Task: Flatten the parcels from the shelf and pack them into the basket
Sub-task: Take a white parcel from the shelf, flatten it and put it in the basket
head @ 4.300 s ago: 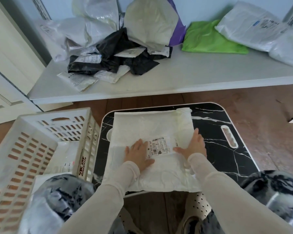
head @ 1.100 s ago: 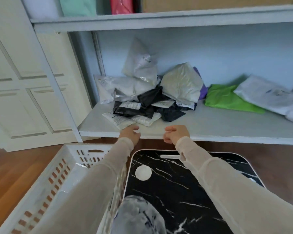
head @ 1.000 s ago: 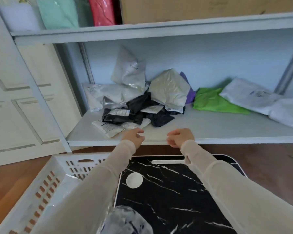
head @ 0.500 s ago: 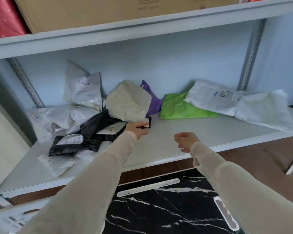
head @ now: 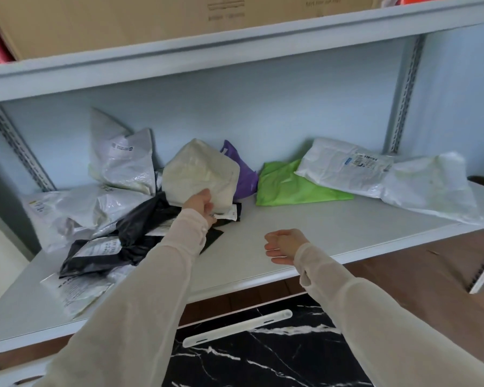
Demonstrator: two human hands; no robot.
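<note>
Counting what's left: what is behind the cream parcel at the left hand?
A purple plastic bag sticks out behind the cream plastic parcel; its left part is covered by it.

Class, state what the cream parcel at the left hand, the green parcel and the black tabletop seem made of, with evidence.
Cream parcel: likely plastic film, soft sheen, creased. Green parcel: plastic film too, glossy, wrinkled. Black tabletop: marble-look surface, smooth, white veins; real stone or printed laminate cannot be told.

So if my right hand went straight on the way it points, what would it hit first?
The right hand points left across bare white shelf board; likely first the black plastic parcel beside the left hand, though depth is unclear.
</note>
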